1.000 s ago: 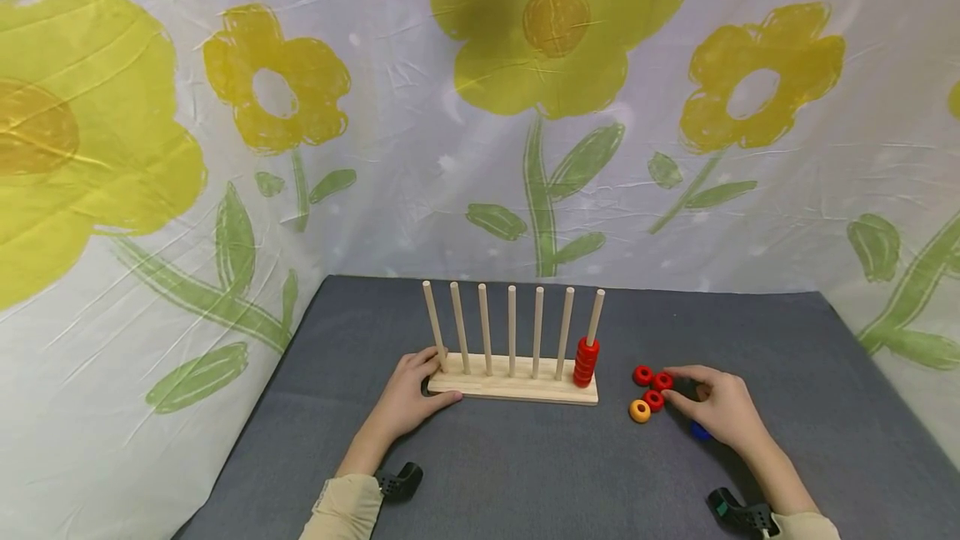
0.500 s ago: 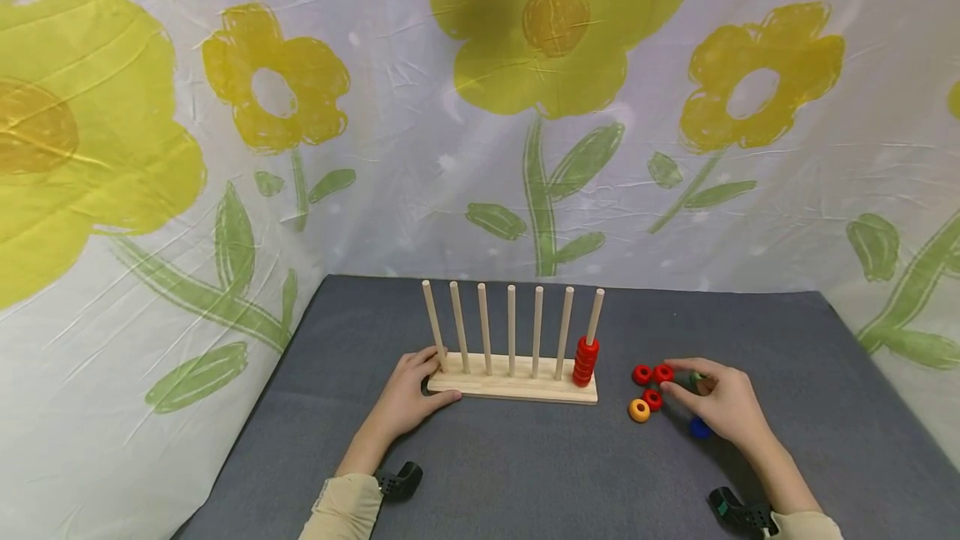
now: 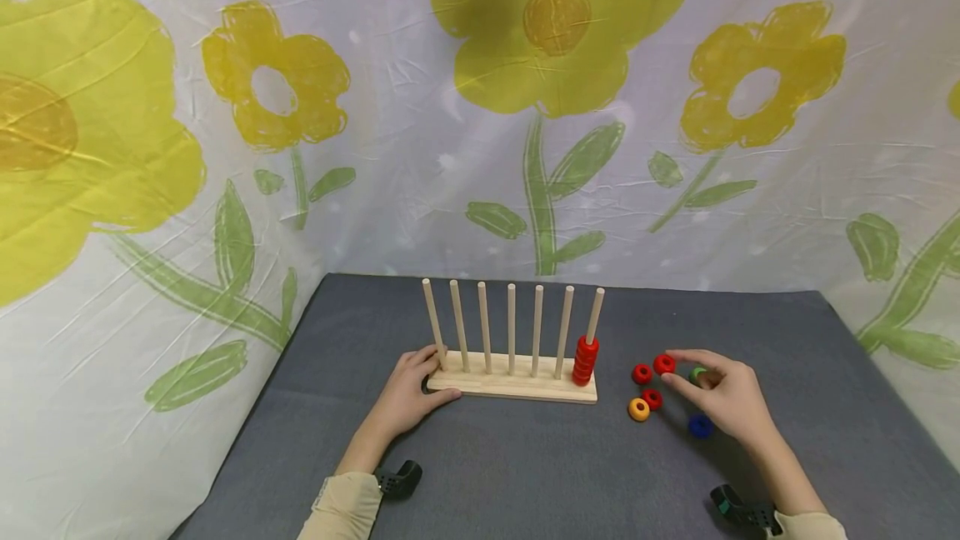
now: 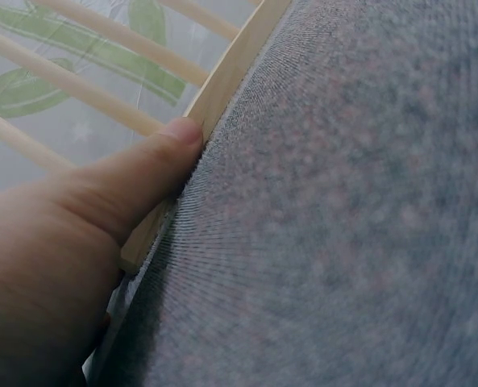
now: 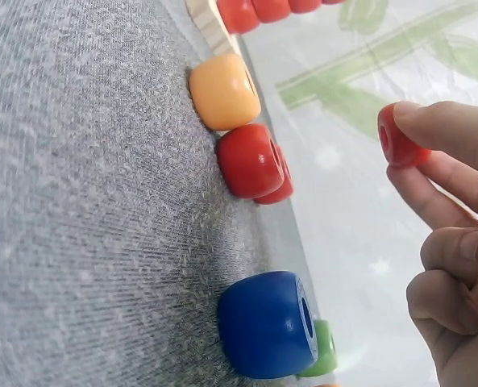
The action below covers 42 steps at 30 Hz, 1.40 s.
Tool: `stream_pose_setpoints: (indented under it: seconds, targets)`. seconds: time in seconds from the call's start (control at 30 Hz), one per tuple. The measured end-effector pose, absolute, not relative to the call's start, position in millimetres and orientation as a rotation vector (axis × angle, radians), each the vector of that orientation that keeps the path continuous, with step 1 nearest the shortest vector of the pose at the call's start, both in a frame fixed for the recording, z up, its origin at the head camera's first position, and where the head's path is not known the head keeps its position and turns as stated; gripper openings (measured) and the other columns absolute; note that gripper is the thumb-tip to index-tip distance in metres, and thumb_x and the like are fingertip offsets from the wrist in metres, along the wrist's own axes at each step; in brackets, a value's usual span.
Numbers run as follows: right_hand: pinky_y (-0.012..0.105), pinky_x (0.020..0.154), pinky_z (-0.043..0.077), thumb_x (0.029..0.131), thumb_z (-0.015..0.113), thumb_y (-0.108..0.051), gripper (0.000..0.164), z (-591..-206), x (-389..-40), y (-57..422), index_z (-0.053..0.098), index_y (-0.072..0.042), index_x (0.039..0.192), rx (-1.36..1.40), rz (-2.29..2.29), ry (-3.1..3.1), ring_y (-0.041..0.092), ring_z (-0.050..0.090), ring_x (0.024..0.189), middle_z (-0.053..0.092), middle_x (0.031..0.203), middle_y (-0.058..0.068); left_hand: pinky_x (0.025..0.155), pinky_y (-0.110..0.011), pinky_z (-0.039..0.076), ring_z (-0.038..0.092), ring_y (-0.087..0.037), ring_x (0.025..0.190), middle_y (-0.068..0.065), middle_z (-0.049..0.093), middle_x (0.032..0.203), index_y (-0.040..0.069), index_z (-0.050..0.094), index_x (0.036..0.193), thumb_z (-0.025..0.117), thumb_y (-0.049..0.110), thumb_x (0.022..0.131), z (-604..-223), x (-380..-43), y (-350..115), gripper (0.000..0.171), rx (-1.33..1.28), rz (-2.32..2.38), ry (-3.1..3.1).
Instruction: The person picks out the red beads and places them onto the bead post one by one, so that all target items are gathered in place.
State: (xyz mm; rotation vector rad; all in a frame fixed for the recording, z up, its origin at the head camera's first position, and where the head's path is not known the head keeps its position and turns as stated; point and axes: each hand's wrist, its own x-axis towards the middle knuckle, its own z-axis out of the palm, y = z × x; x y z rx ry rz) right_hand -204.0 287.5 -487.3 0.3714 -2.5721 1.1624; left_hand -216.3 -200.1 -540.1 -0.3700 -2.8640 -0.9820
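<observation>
A pale wooden peg stand (image 3: 510, 387) with a row of several upright pegs sits on the table. Its rightmost peg carries a stack of red beads (image 3: 585, 361). At the stand's left end, my left hand (image 3: 405, 394) grips the base, thumb (image 4: 154, 165) along the front edge and fingers partly hidden behind. Between thumb and fingertips, my right hand (image 3: 723, 397) pinches a red bead (image 5: 400, 141), held above the table in the right wrist view. Below and left of it lie two more red beads (image 3: 642, 373) and an orange bead (image 3: 639, 410).
A blue bead (image 3: 701, 426) lies under the right hand's near side. Beyond it is a green bead (image 3: 697, 376), partly covered by the hand. Dark grey cloth (image 3: 525, 465) covers the table, and a flower-printed curtain (image 3: 405, 215) hangs behind and at the sides.
My right hand has taken a red bead from the cluster and raised it slightly. The blue and green beads show more now. My left hand stays on the stand.
</observation>
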Motion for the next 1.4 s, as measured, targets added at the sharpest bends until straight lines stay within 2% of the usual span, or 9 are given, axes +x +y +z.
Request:
stream_pose_setpoints:
  seconds: [0.63,0.9,1.1,1.4]
  targets:
    - [0.026,0.038,0.023,0.089,0.089,-0.015,0.030,-485.0,-206.0,281.5,0.080,-0.013,0.118,0.416,1.147,-2.532,0.002,0.022,0.043,0.029,0.050,-0.015,0.116,-0.060,0.041,0.046,-0.039,0.143,-0.016,0.051,0.159,0.006,0.060,0.151,0.086,0.042,0.090,-540.3,-216.4,-200.6,0.075,-0.361,-0.974,-2.868]
    - [0.027,0.039,0.026,0.090,0.088,-0.020,0.031,-480.0,-211.2,274.8,0.080,-0.015,0.120,0.422,1.146,-2.554,0.005,0.025,0.043,0.032,0.051,-0.011,0.115,-0.060,0.043,0.047,-0.040,0.141,-0.018,0.051,0.159,0.005,0.060,0.151,0.087,0.040,0.090,-538.8,-215.2,-199.6,0.075,-0.370,-0.973,-2.859]
    - [0.027,0.039,0.026,0.090,0.088,-0.017,0.032,-476.2,-216.2,267.2,0.080,-0.014,0.120,0.439,1.172,-2.537,0.006,0.025,0.042,0.032,0.050,-0.012,0.113,-0.060,0.044,0.048,-0.039,0.140,-0.017,0.051,0.159,0.006,0.060,0.151,0.087,0.040,0.090,-541.0,-214.7,-200.6,0.075,-0.368,-0.982,-2.853]
    - [0.026,0.039,0.026,0.089,0.088,-0.014,0.032,-472.3,-217.7,256.6,0.080,-0.015,0.120,0.476,1.217,-2.486,0.000,0.024,0.044,0.034,0.050,-0.006,0.113,-0.060,0.044,0.048,-0.039,0.140,-0.016,0.052,0.158,0.006,0.060,0.151,0.087,0.040,0.090,-541.3,-216.5,-200.2,0.075,-0.373,-0.971,-2.849]
